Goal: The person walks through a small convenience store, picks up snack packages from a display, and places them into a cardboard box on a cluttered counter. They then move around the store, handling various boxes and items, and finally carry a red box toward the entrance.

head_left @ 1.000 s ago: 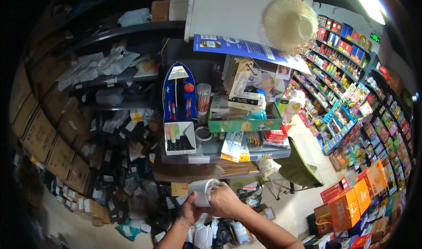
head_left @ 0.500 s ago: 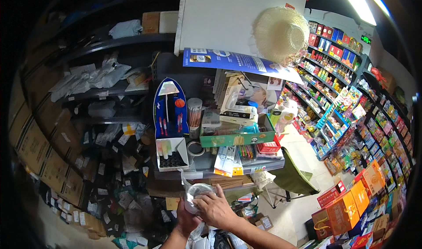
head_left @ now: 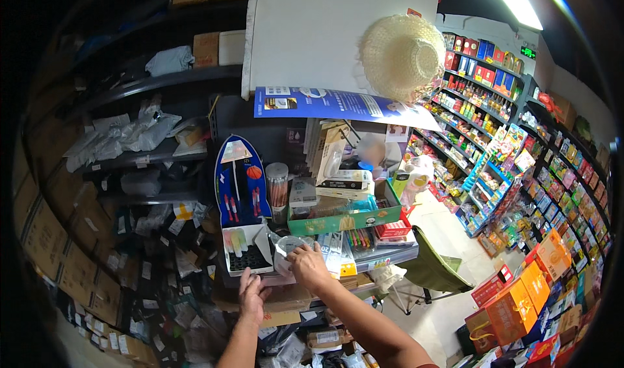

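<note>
Right hand [head_left: 307,264] holds tape roll [head_left: 281,255], axis seemingly upright, right of white box [head_left: 262,244], nearer than green box [head_left: 344,221]; left hand [head_left: 252,296] is loosely spread.

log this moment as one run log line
right hand: grip on tape roll | left hand: empty, fingers apart, below white box | nearby: green box, blue boat-shaped display

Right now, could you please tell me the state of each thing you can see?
Right hand: fingers on the tape roll
Left hand: empty, fingers apart
Tape roll: in the right hand's grip
White tray: open, partly filled with tubes
Jar: upright, holding sticks
Green box: open, filled
Hat: hanging
Chair: unfolded
Ceiling light: lit
</note>
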A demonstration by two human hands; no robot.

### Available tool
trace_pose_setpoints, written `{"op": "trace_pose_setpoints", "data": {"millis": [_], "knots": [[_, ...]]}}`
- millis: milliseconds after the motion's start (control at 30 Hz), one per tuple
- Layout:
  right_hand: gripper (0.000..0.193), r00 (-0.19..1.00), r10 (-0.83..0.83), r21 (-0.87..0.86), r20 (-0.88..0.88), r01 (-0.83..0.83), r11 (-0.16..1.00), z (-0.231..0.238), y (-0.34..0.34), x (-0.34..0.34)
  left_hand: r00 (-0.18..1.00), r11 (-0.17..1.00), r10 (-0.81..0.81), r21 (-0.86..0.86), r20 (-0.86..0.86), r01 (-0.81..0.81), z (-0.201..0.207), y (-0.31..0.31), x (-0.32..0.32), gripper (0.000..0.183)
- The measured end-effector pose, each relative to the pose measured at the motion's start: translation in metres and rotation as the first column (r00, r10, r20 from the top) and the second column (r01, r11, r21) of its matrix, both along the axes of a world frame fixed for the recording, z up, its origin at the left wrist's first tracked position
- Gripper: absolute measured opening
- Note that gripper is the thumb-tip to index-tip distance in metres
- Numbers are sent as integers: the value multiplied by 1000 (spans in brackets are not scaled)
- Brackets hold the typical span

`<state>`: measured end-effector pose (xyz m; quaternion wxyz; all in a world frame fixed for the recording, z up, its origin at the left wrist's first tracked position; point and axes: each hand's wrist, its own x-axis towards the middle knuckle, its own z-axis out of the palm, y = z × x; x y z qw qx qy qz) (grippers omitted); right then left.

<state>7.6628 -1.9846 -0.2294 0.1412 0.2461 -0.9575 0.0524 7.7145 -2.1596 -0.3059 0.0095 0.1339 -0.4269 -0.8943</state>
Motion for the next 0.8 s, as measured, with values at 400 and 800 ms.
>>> {"op": "trace_pose_setpoints", "data": {"millis": [400, 800], "knots": [[29, 997, -43, -26, -60, 42, 999, -15, -31, -13, 990, 887, -121, -441, 68, 139, 1, -30, -21, 62], [65, 812, 98, -670, 575, 537, -514, -15, 103, -56, 993, 900, -119, -424, -21, 99, 0, -45, 16, 45]]}}
